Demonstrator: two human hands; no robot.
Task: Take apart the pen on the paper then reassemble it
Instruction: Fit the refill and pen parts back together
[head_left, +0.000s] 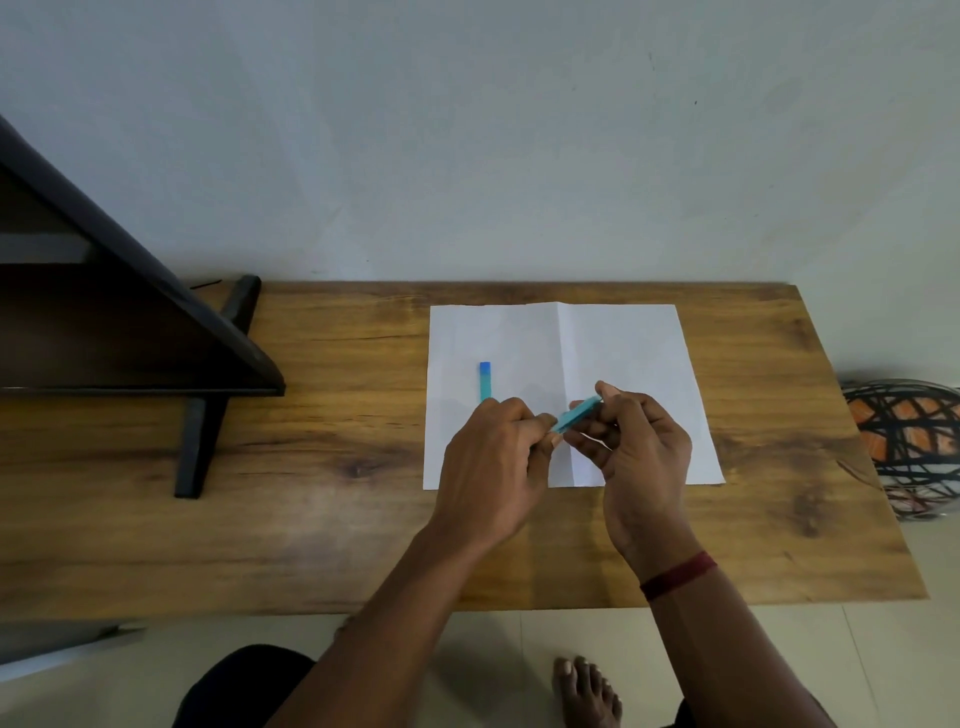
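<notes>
- On the wooden table (322, 395), against a pale wall, a white paper sheet (639, 353) lies flat with one fold line down its middle; a dark wooden stand (156, 332) occupies the table's left part, well apart from the sheet.
- Above the near half of the sheet, the two hands meet. The left hand (493, 462) comes from the lower left, knuckles up, fingers curled closed. The right hand (639, 447), with a dark red wrist thread (678, 574), comes from the lower right, its fingers bent inward.
- Between them is the teal pen barrel (576, 413), lifted off the paper. Its long axis runs from lower left to upper right. The right fingers pinch the upper part, and the left fingertips close on the lower end; what exactly the left fingertips hold there is hidden.
- The teal pen cap (485, 382), darker blue at its far end, lies on the left half of the sheet, pointing away from the person, just beyond the left hand's knuckles.
- The left hand is nearer to the cap. Judging from this, the pen is partly taken apart, and the coming pull or twist probably goes along the barrel's diagonal axis.
</notes>
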